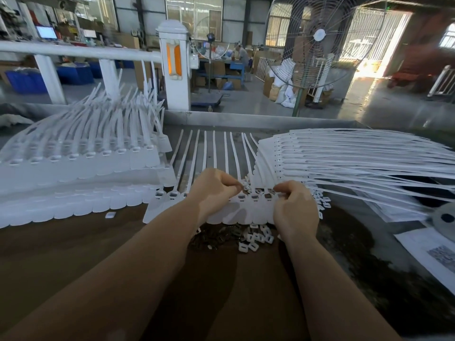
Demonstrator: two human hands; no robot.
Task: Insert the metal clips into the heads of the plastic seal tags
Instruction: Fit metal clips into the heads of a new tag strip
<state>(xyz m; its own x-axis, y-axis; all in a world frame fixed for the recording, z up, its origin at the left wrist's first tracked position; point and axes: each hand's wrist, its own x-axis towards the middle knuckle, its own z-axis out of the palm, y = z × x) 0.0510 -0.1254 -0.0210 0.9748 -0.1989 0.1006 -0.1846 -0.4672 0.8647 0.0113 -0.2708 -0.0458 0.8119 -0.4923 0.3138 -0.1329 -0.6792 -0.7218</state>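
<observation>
Both grips curled: left hand [214,187], right hand [294,205], pinched contents hidden over tag strip [246,210].

A factory hall in daylight: a large pedestal fan [320,43] stands on the grey concrete floor [258,99]. Left of the fan rises a white post [176,70] with an orange panel; behind it, a blue workbench [221,66]. Windows [194,11] line the far wall, and sunlight floods an open doorway [376,38] right of the fan.
</observation>
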